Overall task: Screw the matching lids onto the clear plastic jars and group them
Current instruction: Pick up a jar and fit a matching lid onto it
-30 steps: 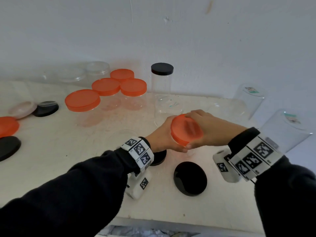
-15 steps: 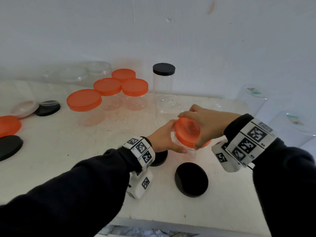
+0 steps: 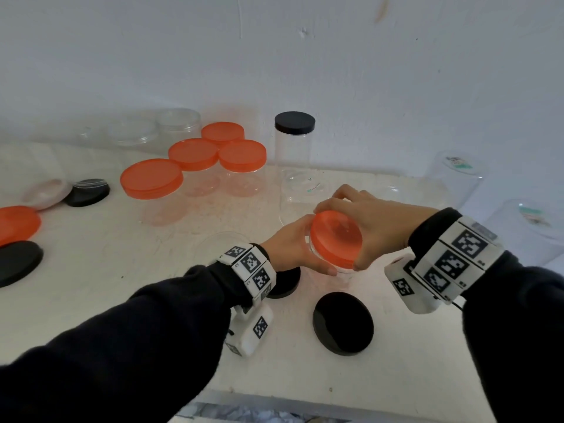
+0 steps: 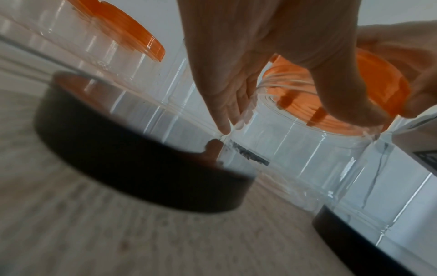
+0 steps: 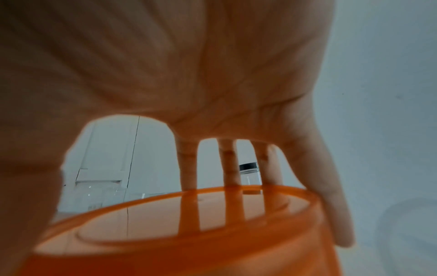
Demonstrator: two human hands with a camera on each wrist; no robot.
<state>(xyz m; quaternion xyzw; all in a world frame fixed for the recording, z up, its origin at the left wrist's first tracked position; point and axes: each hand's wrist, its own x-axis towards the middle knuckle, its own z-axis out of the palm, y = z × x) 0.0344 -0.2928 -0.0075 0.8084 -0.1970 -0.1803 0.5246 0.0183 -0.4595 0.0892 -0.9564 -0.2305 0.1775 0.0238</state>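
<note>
A clear plastic jar (image 3: 341,277) (image 4: 307,158) stands on the white table near its front middle. My left hand (image 3: 293,245) (image 4: 248,78) grips the jar's upper wall from the left. An orange lid (image 3: 335,238) (image 4: 369,84) (image 5: 189,224) sits on the jar's mouth, and my right hand (image 3: 366,221) (image 5: 212,93) arches over it from the right, fingers and thumb curled round its rim. Whether the lid's thread is engaged I cannot tell.
Several orange-lidded jars (image 3: 195,160) and a tall black-lidded jar (image 3: 294,138) stand at the back. Loose black lids lie at front (image 3: 343,323), under my left wrist (image 3: 283,283), and at left (image 3: 18,264). An orange lid (image 3: 15,222) lies far left. Open clear jars (image 3: 457,178) lie right.
My right hand has turned the tilted orange lid flat and lowered it onto the jar's mouth. The left hand has stayed on the jar.
</note>
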